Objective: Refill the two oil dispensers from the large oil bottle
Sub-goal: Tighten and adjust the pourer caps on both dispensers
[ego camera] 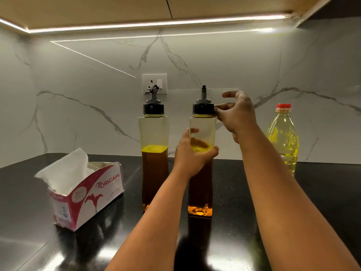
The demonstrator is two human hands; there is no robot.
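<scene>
At frame centre, a tall clear square-sided plastic oil dispenser (201, 169), half full of amber oil, is gripped round its waist by the left hand (192, 155). Its ribbed black cap (203, 108) is pinched by the right hand (237, 114). A matching second dispenser (154, 153) stands just left. A large yellow-oil bottle (283, 137) stands at right on the glossy black counter (29, 212).

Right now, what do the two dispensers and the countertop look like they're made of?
Left dispenser and right dispenser: clear bodies, glass or hard plastic, can't tell which; oil shows through. Their black caps look like matte plastic. Countertop: dark, polished, probably stone, since it mirrors the lights.
</scene>
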